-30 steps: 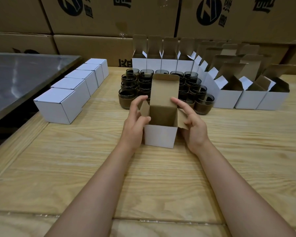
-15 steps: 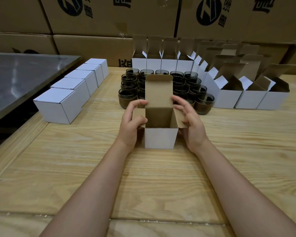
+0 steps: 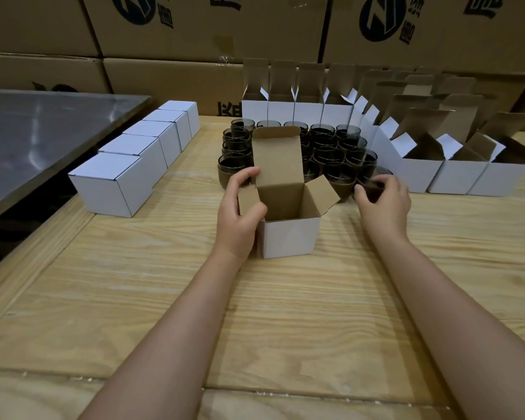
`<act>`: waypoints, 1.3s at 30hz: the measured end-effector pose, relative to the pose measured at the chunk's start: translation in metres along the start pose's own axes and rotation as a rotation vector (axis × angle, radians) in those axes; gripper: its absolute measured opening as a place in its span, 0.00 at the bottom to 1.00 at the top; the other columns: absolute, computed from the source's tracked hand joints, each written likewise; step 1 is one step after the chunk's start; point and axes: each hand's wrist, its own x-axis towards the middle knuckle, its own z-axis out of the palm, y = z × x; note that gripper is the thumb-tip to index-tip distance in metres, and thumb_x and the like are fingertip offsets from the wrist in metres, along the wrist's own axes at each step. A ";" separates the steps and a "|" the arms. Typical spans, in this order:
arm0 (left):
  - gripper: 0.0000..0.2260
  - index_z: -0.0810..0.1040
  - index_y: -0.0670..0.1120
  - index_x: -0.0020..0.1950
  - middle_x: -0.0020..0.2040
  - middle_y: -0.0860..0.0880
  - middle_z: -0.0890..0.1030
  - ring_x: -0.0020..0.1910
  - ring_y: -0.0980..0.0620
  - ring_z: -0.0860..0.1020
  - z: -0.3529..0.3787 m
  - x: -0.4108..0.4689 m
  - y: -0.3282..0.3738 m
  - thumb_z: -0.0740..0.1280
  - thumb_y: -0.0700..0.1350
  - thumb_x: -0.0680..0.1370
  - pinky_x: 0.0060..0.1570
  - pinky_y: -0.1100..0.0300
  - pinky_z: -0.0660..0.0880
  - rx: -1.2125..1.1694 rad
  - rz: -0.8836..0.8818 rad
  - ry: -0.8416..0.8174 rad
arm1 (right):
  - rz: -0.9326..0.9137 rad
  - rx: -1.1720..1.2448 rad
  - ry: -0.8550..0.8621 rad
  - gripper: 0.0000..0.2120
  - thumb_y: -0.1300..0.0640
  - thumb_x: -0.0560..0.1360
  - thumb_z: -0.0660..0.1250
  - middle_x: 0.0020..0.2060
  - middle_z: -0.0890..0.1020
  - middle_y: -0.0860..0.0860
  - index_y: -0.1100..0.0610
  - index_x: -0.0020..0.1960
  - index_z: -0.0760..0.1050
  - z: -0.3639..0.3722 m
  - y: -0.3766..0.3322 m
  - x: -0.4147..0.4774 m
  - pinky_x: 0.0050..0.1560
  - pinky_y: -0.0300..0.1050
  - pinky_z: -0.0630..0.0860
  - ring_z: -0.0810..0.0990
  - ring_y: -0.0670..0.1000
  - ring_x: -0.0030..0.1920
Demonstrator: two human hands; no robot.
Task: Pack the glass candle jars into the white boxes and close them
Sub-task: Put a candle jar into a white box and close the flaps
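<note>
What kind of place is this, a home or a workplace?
Probably a small packing workshop or warehouse: large printed shipping cartons stacked at the back, a row of closed white boxes, and many identical glass candle jars grouped on the wooden table.

Matt cardboard box [image 3: 288, 237], grainy wooden table [image 3: 285, 322]

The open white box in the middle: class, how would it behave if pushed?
Likely light: the box looks empty, so it would probably slide. Its thin card flaps may bend easily. The tall raised lid might make it tip.
</note>
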 end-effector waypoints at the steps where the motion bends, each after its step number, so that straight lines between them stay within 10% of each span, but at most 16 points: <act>1: 0.25 0.73 0.47 0.63 0.51 0.65 0.77 0.50 0.66 0.76 0.000 0.001 -0.001 0.60 0.39 0.66 0.47 0.63 0.76 -0.004 -0.010 -0.002 | -0.015 0.013 0.015 0.16 0.50 0.76 0.66 0.62 0.70 0.54 0.56 0.60 0.70 0.000 0.000 -0.001 0.61 0.46 0.66 0.66 0.56 0.65; 13: 0.25 0.72 0.48 0.63 0.48 0.70 0.77 0.49 0.66 0.75 -0.001 0.002 -0.002 0.60 0.39 0.66 0.50 0.58 0.74 -0.009 -0.045 -0.031 | -0.060 0.152 0.168 0.08 0.51 0.72 0.72 0.48 0.75 0.48 0.53 0.42 0.74 -0.018 -0.016 -0.019 0.39 0.23 0.63 0.71 0.44 0.46; 20: 0.24 0.72 0.51 0.62 0.48 0.70 0.77 0.49 0.66 0.75 -0.001 0.002 -0.001 0.60 0.39 0.66 0.49 0.60 0.74 -0.006 -0.067 -0.034 | -0.288 0.384 0.206 0.09 0.45 0.70 0.71 0.45 0.74 0.41 0.48 0.39 0.73 -0.046 -0.081 -0.033 0.51 0.42 0.77 0.76 0.45 0.49; 25: 0.24 0.73 0.51 0.61 0.52 0.64 0.77 0.52 0.63 0.75 -0.002 0.002 0.001 0.61 0.39 0.66 0.51 0.55 0.75 0.003 -0.065 -0.023 | -0.355 0.398 -0.161 0.10 0.44 0.67 0.73 0.42 0.80 0.47 0.47 0.36 0.75 -0.041 -0.116 -0.052 0.48 0.49 0.79 0.80 0.49 0.46; 29: 0.23 0.74 0.53 0.59 0.54 0.56 0.78 0.54 0.51 0.77 -0.002 0.001 0.003 0.61 0.40 0.65 0.50 0.51 0.75 -0.034 -0.074 -0.006 | -0.419 0.211 -0.235 0.11 0.48 0.69 0.74 0.43 0.77 0.43 0.55 0.37 0.79 -0.019 -0.108 -0.067 0.43 0.29 0.70 0.75 0.40 0.45; 39: 0.23 0.74 0.50 0.61 0.59 0.49 0.76 0.60 0.44 0.75 0.001 0.000 0.009 0.58 0.41 0.66 0.61 0.37 0.71 -0.030 -0.127 0.004 | -0.626 -0.217 -0.247 0.19 0.39 0.70 0.63 0.45 0.81 0.46 0.55 0.38 0.79 -0.003 -0.084 -0.074 0.66 0.47 0.56 0.71 0.50 0.56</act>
